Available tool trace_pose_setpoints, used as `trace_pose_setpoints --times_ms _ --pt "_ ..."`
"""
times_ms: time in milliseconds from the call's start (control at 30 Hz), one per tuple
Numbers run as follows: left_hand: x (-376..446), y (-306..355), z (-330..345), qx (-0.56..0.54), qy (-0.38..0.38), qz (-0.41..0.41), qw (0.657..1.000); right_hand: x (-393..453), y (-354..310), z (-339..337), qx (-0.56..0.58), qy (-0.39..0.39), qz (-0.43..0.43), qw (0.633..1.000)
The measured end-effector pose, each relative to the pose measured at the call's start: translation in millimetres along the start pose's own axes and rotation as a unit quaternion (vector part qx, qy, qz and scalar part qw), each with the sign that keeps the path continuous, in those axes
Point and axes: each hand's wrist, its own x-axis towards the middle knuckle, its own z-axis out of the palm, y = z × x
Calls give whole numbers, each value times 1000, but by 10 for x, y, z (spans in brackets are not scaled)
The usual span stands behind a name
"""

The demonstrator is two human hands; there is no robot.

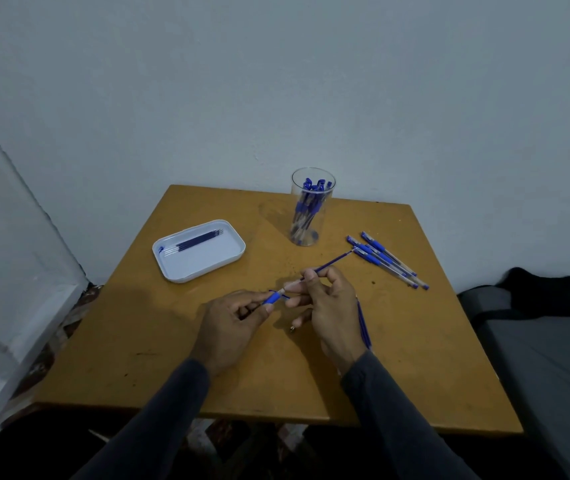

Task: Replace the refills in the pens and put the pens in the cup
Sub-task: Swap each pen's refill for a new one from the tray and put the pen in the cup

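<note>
My left hand [233,318] pinches the blue grip end of a pen barrel [273,297] over the middle of the table. My right hand [328,303] pinches a blue refill [332,263] that sticks out of the barrel toward the far right. A small metal tip [292,329] lies on the table under my right hand. Several loose refills [364,323] lie just right of my right wrist. A clear cup [311,206] at the back holds several blue pens. Several more pens [385,259] lie in a bunch at the right.
A white tray [204,268] with several dark refills [197,242] sits at the left back of the orange table [138,341]. The table stands against a pale wall. A grey seat with dark cloth [540,299] is at the right.
</note>
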Motion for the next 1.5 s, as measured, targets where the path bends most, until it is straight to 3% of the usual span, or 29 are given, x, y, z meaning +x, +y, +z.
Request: trace_pose_setpoints --times_ms 333,500,633,767,867,933,1033,1100,1400,1500 --pt "0 -3 -14 3 -13 -8 1000 7 -16 -9 -13 -14 18 1000" --pt "-4 25 -21 -12 -17 -6 1000 23 -55 -20 -71 -83 60 992" --pt "0 20 -17 -16 -7 -11 1000 60 -58 -13 -63 -28 35 997" --pt "3 12 -23 -8 -8 -10 1000 11 -59 -31 -146 -91 52 984" --pt "-4 23 -25 -7 -6 -15 1000 33 -46 -55 -180 -6 55 982" --pt "0 21 -25 -3 -6 -15 1000 56 -20 -123 -298 -12 36 954" --pt "1 28 -29 -2 -10 -20 1000 18 -12 -191 -436 -138 23 889" --pt "2 33 -31 1 -12 -23 1000 -4 0 -197 -483 -170 -10 859" --pt "0 18 -36 -25 6 -33 999 -72 -12 -107 -527 -214 -80 818" --pt "-6 16 -44 -42 15 -36 998 -76 103 22 -554 -184 -100 806"
